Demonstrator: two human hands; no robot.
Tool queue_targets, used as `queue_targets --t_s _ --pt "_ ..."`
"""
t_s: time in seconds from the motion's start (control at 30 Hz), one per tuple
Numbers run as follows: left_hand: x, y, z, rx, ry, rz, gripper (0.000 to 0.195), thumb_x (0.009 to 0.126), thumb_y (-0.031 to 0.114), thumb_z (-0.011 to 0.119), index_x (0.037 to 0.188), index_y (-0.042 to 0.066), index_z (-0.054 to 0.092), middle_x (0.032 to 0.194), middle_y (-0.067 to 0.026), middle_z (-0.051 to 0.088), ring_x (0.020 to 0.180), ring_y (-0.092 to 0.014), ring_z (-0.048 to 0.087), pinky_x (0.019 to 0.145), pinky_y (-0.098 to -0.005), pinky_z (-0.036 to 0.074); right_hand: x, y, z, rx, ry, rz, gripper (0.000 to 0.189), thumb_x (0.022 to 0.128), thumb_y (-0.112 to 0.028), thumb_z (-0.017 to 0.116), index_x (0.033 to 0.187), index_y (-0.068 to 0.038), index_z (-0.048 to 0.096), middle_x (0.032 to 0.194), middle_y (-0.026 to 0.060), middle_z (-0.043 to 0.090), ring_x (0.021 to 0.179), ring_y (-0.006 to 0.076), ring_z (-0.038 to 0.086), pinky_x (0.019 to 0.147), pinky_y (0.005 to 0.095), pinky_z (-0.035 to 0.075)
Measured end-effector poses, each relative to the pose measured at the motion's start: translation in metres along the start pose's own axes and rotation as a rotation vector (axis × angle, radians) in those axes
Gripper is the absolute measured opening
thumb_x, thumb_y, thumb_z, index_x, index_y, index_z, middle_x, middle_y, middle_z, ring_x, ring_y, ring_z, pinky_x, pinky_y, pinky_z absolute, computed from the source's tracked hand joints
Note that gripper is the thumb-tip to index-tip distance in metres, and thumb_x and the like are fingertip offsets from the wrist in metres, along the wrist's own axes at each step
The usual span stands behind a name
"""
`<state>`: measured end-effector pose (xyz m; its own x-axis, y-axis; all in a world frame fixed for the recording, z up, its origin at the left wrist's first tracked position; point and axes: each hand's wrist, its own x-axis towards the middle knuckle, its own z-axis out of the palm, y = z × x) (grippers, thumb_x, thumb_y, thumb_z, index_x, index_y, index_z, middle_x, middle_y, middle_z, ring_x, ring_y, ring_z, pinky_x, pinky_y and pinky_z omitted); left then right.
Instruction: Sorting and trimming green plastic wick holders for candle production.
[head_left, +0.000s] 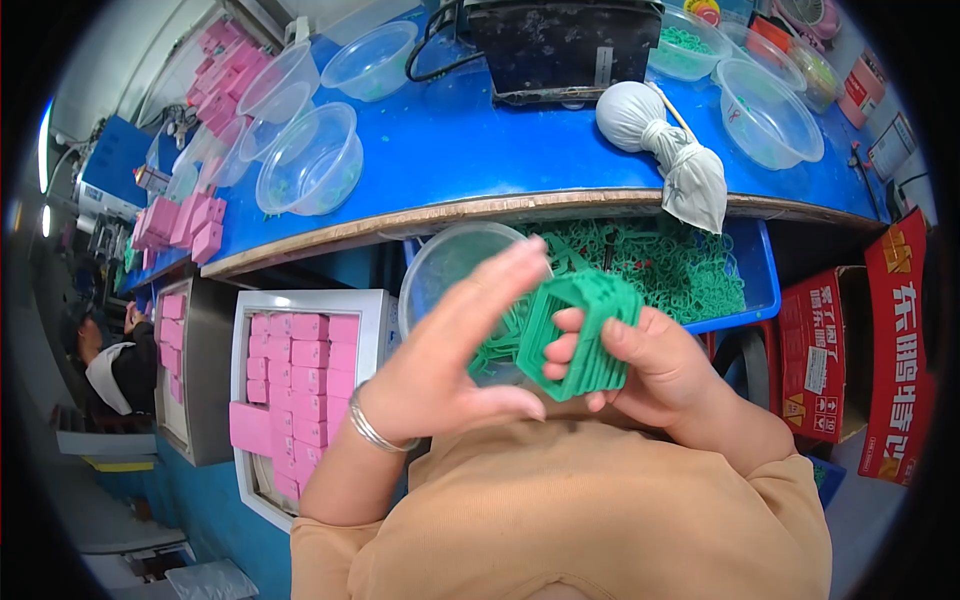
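My right hand (660, 360) grips a stack of green hollow frames with angled corners (589, 337), its fingers curled through the openings. To the left of the stack, my left hand (457, 337) is spread, thumb and fingers well apart, with nothing between them. Beneath both hands stands a clear plastic bowl (427, 262) with loose green pieces (499, 345) in it, partly hidden by the left hand. Behind the stack, a blue tray (759, 259) under the table edge holds a heap of green looped pieces (675, 270).
The blue table (465, 150) carries clear bowls (311, 161), a cloth-wrapped bundle (637, 120) and a black machine (562, 52). At left, a white-framed case (300, 296) holds pink blocks (309, 356). Red cartons (817, 360) stand at right. Another person (124, 367) sits far left.
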<state>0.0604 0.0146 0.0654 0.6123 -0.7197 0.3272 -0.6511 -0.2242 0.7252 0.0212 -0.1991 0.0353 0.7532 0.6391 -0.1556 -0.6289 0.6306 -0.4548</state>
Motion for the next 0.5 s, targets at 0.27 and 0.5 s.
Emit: queue_targets --t_s 0.27,0.5 --pt "-0.024 -0.040 -0.009 0.468 -0.114 -0.310 0.042 0.068 0.006 0.069 0.106 0.003 0.054 0.109 -0.0135 0.053 0.103 -0.032 0.051 0.088 -0.0374 0.041 -0.008 -0.015 -0.012 -0.009 -0.003 -0.272 0.051 0.088 -0.024 0.055 0.129 0.001 0.036 0.113 0.0133 0.056 0.101 0.0233 0.057 0.074 0.0319 0.052" --pt "-0.015 -0.073 0.019 0.546 -0.145 -0.321 0.030 0.068 0.004 0.066 0.094 0.003 0.052 0.100 -0.0154 0.052 0.091 -0.033 0.052 0.080 -0.0394 0.043 -0.008 -0.013 -0.014 -0.055 -0.005 -0.253 0.049 0.088 -0.021 0.055 0.128 0.002 0.038 0.111 0.0132 0.057 0.100 0.0244 0.058 0.072 0.0316 0.052"
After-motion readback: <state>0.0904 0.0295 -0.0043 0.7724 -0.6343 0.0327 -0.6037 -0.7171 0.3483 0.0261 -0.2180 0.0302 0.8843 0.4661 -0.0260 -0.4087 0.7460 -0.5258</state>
